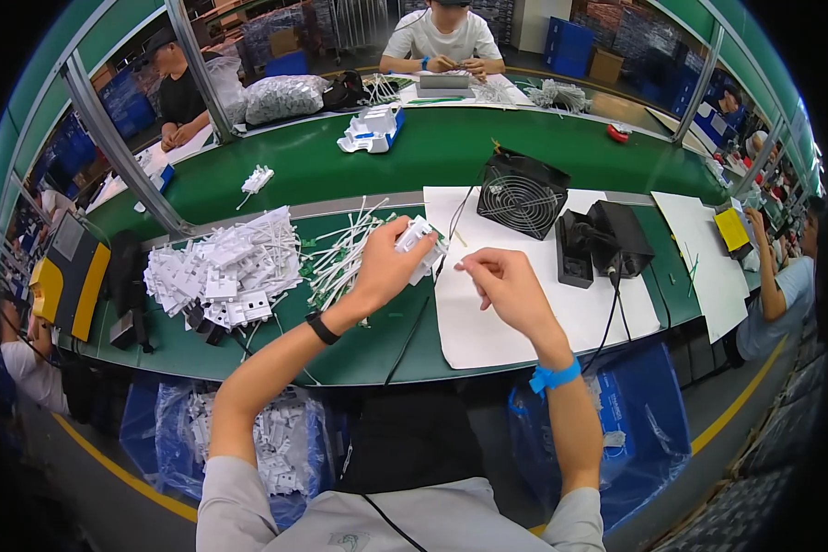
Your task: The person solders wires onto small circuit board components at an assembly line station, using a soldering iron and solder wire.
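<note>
Both hands raised over the green table (386,166).
Left hand (386,267) grips a white plastic part (419,241); right hand (506,285) pinches, perhaps, a thin tie.

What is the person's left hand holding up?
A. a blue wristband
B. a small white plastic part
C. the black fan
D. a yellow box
B: the left hand is closed around a small white plastic part, lifted above the green table, while the black fan sits untouched farther back on the white sheet.
</note>
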Available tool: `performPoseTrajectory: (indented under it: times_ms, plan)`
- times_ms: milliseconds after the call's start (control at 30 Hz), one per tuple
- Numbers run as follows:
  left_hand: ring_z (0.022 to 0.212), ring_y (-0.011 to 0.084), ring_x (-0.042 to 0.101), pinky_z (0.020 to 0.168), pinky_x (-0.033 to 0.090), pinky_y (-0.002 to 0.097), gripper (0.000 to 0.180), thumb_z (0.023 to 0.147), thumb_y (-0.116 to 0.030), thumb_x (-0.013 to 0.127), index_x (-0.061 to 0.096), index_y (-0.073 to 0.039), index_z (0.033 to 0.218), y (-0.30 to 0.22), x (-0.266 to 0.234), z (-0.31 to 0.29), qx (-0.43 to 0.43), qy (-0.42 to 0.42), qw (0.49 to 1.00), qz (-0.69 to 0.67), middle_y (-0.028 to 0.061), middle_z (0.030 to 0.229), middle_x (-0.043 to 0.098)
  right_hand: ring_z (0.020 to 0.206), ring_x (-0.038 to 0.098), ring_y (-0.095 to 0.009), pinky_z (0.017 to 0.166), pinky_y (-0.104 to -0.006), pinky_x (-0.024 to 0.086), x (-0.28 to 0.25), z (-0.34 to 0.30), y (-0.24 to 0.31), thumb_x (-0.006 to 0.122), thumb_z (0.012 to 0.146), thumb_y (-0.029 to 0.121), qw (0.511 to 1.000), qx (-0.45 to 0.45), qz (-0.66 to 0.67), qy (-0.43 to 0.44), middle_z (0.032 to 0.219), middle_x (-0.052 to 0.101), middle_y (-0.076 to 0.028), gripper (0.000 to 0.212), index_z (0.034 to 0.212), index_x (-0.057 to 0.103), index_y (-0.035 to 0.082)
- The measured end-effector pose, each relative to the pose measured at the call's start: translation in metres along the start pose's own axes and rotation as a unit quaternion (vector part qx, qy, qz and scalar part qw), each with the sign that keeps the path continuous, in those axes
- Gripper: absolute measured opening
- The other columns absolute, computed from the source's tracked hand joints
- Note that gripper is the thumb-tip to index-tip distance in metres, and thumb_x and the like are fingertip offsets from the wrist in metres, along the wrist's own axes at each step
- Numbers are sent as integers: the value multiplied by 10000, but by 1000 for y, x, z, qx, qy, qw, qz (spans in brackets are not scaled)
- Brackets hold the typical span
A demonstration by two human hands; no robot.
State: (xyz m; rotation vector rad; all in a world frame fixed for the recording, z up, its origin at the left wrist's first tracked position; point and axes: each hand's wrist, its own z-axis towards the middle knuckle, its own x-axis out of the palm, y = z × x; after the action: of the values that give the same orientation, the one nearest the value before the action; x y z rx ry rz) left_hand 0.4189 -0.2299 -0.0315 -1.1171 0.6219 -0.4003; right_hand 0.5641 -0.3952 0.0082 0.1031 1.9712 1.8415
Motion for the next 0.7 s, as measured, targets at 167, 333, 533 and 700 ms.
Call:
performPoseTrajectory:
  times_ms: [167, 333, 533, 700]
  plan:
    - [670, 72, 496, 584, 426, 309, 298, 938, -250, 732, 644, 24, 860, -7, 34, 10, -5, -47, 994, -94, 18, 724, 625, 703, 660, -346, 614, -412, 524, 44, -8, -8, 642, 942, 33, 894, -262, -297, -207, 835, 646, -169, 156, 1075, 706, -18]
    - [742, 100, 597, 630, 487, 285, 316, 908, -199, 771, 641, 50, 1052, -16, 79, 15, -40, 9, 990, -138, 78, 866, 698, 706, 655, -367, 636, -444, 538, 45, -18, -33, 626, 940, 0, 869, -231, -360, -249, 905, 635, -169, 172, 1095, 700, 0]
    - [849, 167, 717, 663, 564, 274, 469, 926, -111, 744, 471, 26, 1282, -3, 74, 0, -51, 43, 988, -141, 175, 1031, 718, 582, 570, -144, 532, -284, 459, -14, -34, -85, 614, 990, 51, 896, -209, -116, -374, 751, 631, -94, 111, 1054, 665, -24]
    - [823, 168, 727, 666, 564, 286, 457, 890, -142, 780, 537, 18, 1242, 2, 92, -23, -62, 170, 981, -65, 176, 1008, 725, 535, 558, -121, 484, -264, 420, -87, -2, -125, 649, 1007, 155, 880, -79, 9, -468, 764, 676, -91, 409, 1316, 431, -3]
